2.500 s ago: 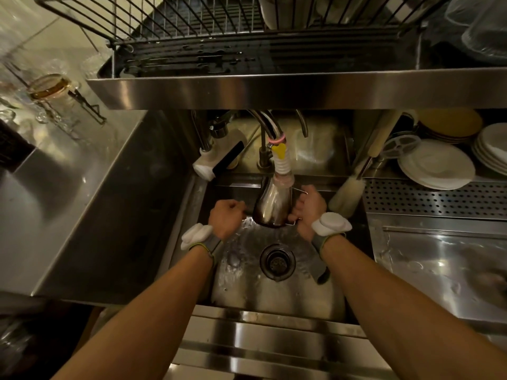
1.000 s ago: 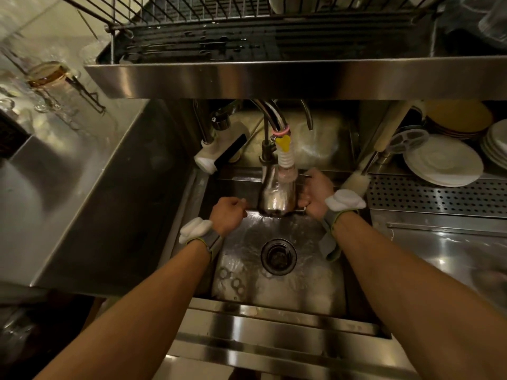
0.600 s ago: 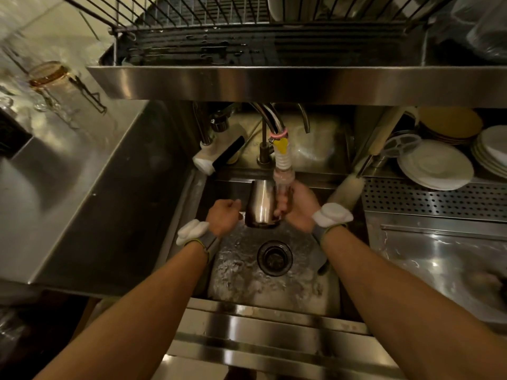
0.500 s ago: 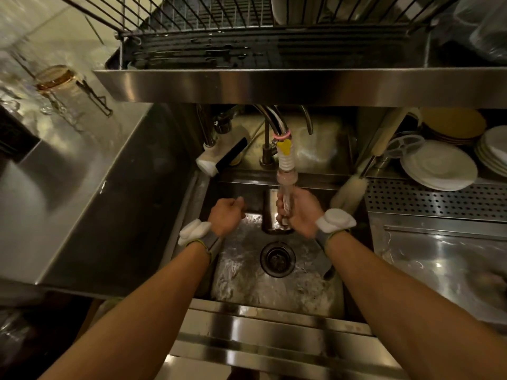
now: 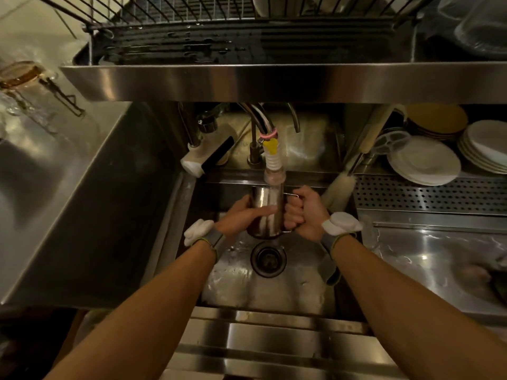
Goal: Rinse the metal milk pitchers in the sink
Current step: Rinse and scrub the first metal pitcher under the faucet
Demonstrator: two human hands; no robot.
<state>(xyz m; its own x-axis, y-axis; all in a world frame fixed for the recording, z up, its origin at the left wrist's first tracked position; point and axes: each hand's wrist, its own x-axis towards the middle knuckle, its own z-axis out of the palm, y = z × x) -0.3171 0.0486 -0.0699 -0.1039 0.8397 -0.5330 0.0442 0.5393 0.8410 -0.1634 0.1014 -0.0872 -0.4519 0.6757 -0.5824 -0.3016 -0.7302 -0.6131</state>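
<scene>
Front of station: a steel ledge [image 5: 274, 341] runs along the near edge of the sink [image 5: 274, 297]. Both bare forearms cross it and reach down into the basin. Each wrist wears a grey band with a white pad, the left wristband [image 5: 199, 232] and the right wristband [image 5: 341, 224]. A loose grey strap hangs from the right one.

Basin: the floor is wet and glistening, with a round drain [image 5: 268, 259] at its middle. The one metal milk pitcher [image 5: 267, 224] in view is held upright over the basin, just beyond the drain. The left hand [image 5: 242, 215] is wrapped round the pitcher's body from the left, thumb lying across the front wall. The right hand [image 5: 304, 212] is closed in a fist round the handle on the pitcher's right side.

Directly above the pitcher's mouth is the tap's ribbed white hose nozzle [image 5: 273, 171], its end at the rim, with a yellow clip [image 5: 270, 146] higher up. Whether water is running cannot be told.

Behind and to the sides: a white bottle brush [image 5: 338, 187] leans at the basin's right back corner beside a perforated steel tray [image 5: 425, 193], and plates [image 5: 424, 160] are stacked beyond it. A white-and-black tap fitting [image 5: 205, 157] sits at the left back corner. A steel counter [image 5: 41, 174] lies to the left, with a glass jar [image 5: 22, 75] at its far end. Overhead is a steel shelf [image 5: 274, 80] carrying a wire rack [image 5: 219, 12].
</scene>
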